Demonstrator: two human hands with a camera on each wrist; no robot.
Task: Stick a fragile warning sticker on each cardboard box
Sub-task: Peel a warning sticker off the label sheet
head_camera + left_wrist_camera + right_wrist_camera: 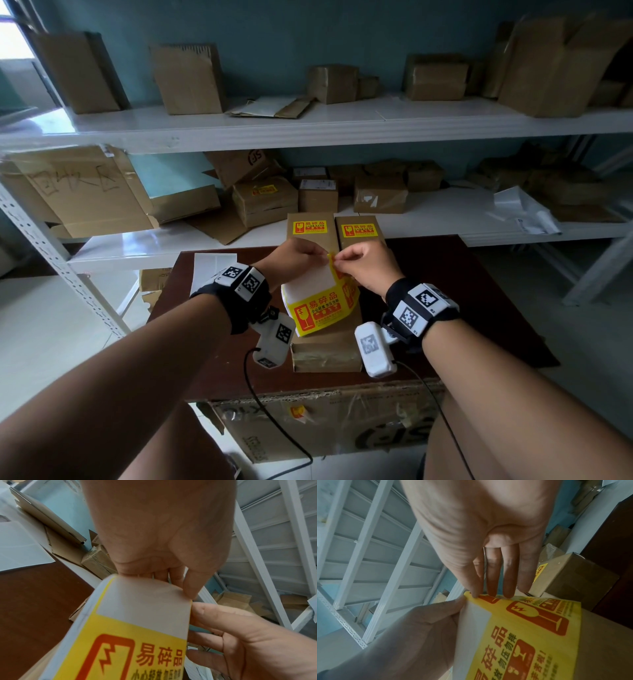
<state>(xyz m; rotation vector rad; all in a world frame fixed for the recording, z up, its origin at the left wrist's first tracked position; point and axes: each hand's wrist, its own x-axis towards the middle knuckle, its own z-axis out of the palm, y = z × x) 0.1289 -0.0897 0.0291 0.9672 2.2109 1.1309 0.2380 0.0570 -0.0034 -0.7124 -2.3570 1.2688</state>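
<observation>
Both hands meet over a brown table [445,291] at the top of a strip of yellow fragile stickers [318,308] on white backing. My left hand [301,257] pinches the bare white backing [145,599] at its top edge. My right hand [356,263] pinches the corner of a yellow sticker [530,615] beside it. The strip hangs above a plain cardboard box [327,353] on the table. Two boxes behind carry stickers: the left one [310,226] and the right one [359,230].
A white sheet of backing [212,270] lies on the table's left. White metal shelves [308,126] behind hold several cardboard boxes, one of them [263,198] with a yellow sticker. A large taped carton [325,418] stands under the table's near edge. Cables hang from both wrists.
</observation>
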